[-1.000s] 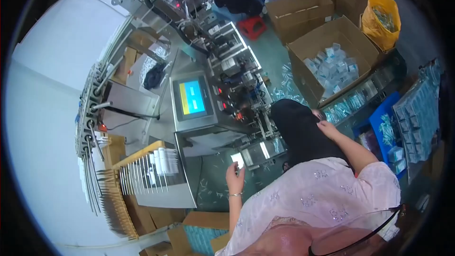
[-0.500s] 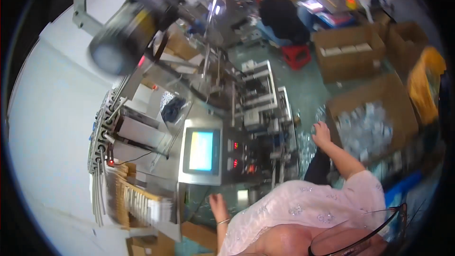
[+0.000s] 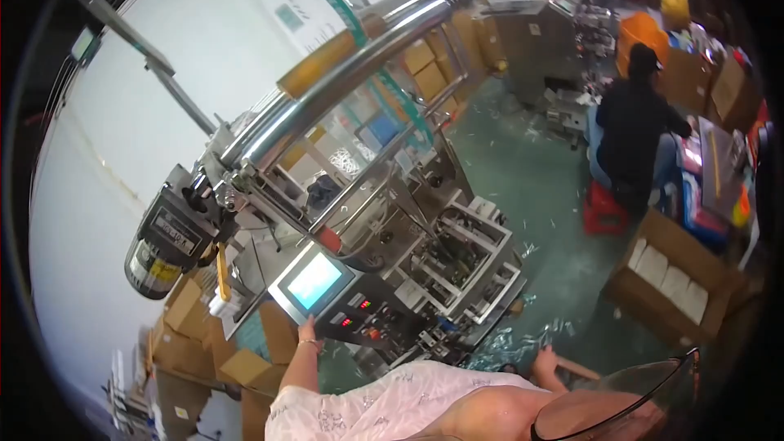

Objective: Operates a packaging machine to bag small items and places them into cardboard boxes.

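My left hand [image 3: 307, 333] is at the lower edge of the control panel, just below its lit screen [image 3: 311, 281]. Its fingers seem stretched upward, small in view, and nothing shows in them. A bracelet circles that wrist. Low on the right, my right hand [image 3: 545, 361] is beside a brown cardboard edge [image 3: 578, 369], near clear plastic scraps [image 3: 500, 349] at the machine's foot. Its fingers look apart; I see nothing held, and whether it touches the cardboard I cannot tell. The metal packaging machine [image 3: 457, 265] stands in front of me, with red digits and knobs beside the screen.
A motor [image 3: 167, 233] and a thick metal roller [image 3: 351, 73] jut out at the upper left. Another person [image 3: 633, 126] sits on a red stool [image 3: 604, 211] at the right. An open carton [image 3: 674, 278] holds white packs. Cardboard boxes [image 3: 257, 359] stand at the lower left.
My view has swung, and the machine appears tilted. My left hand has risen to the panel's lower edge. My right hand now shows lower, and the carton of clear pieces has left view.
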